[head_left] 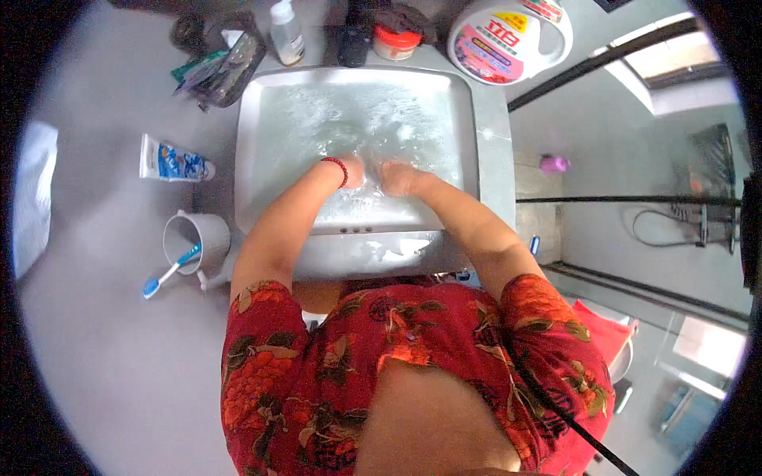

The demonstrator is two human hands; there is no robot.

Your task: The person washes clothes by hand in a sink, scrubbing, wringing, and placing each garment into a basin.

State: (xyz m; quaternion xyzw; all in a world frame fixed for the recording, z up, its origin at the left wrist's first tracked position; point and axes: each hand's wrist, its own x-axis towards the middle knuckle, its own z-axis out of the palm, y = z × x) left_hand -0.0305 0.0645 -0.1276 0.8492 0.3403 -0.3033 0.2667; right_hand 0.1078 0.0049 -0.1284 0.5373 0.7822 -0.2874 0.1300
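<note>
A white sink [248,159] holds cloudy, rippling water [317,119]. My left hand [352,170], with a red beaded bracelet [340,168] at the wrist, dips into it left of the middle. Just to the right, my right hand [395,176] is in the water too, a small gap between the two. Both sets of fingers are hidden under the surface and the splashing, so whether they hold anything does not show.
Behind the sink stand a pump bottle [287,36], a red-lidded tub [396,41] and a large detergent jug [500,44]. To the left are a toothpaste tube [178,161] and a white cup [214,238] with a blue toothbrush [171,272]. A glass-walled shower is at right.
</note>
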